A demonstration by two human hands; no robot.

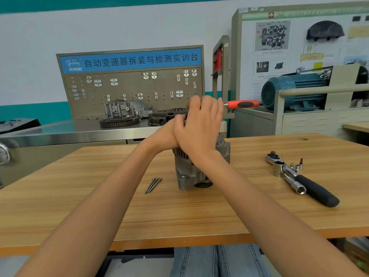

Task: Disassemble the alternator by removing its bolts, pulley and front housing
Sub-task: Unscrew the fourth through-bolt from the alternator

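Blue denim knees (217, 260) are being glimpsed at the bottom edge, tucked under the wooden desk (99, 206), whose striped grain is being crossed by two bare forearms. At the middle of the desk the alternator (187, 172) is being stood on end, its ribbed grey cast housing being largely covered by both hands. The left hand (167, 134) is being pressed against its upper part; whether this grip is clenched cannot be told, since its fingers are being hidden behind the right hand (199, 124). The right grip is being curled around a tool at the top, of which only the red and black handle (242, 104) is being shown, jutting to the right. Three long slim bolts (152, 185) are being left lying together just left of the alternator. Well to the right, a chrome ratchet (303, 182) with a black rubbery handle is being kept beside a few small sockets (297, 167). Behind, a steel bench carrying a toothed ring (119, 122) and a grey pegboard (131, 92) are being seen.
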